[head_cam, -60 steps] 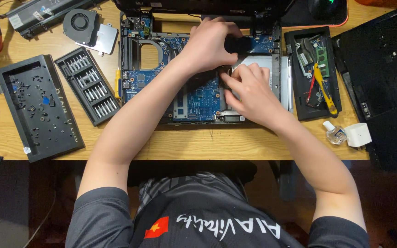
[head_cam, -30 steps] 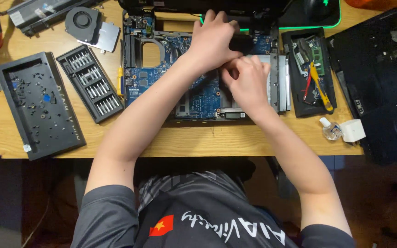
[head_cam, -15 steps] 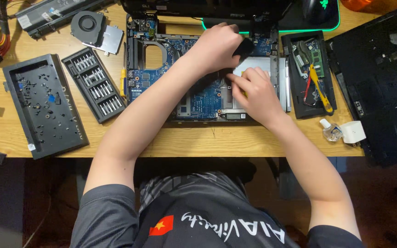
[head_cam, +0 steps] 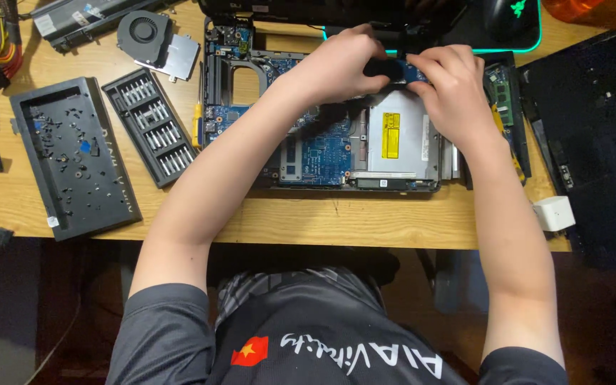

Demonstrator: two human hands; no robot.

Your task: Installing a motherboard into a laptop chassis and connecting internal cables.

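Over the far part of the opened laptop base (head_cam: 322,153), which lies at the middle of the wooden desk (head_cam: 365,221) near its front edge, the left hand (head_cam: 344,64) and right hand (head_cam: 450,82) meet on a small dark part with a blue end (head_cam: 393,69). Both hands pinch it, left fingers on its dark end and right fingers on its blue end, above the silver drive (head_cam: 397,135). Toward the desk's left edge lie a screwdriver bit tray (head_cam: 147,125) and a black cover panel (head_cam: 73,157).

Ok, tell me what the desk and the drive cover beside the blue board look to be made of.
Desk: pale wood or wood-look laminate, matte; grain lines show along its front edge. Drive cover: apparently sheet metal, dull silver-grey with a soft sheen and a yellow sticker. Blue board: glossy printed circuit laminate.
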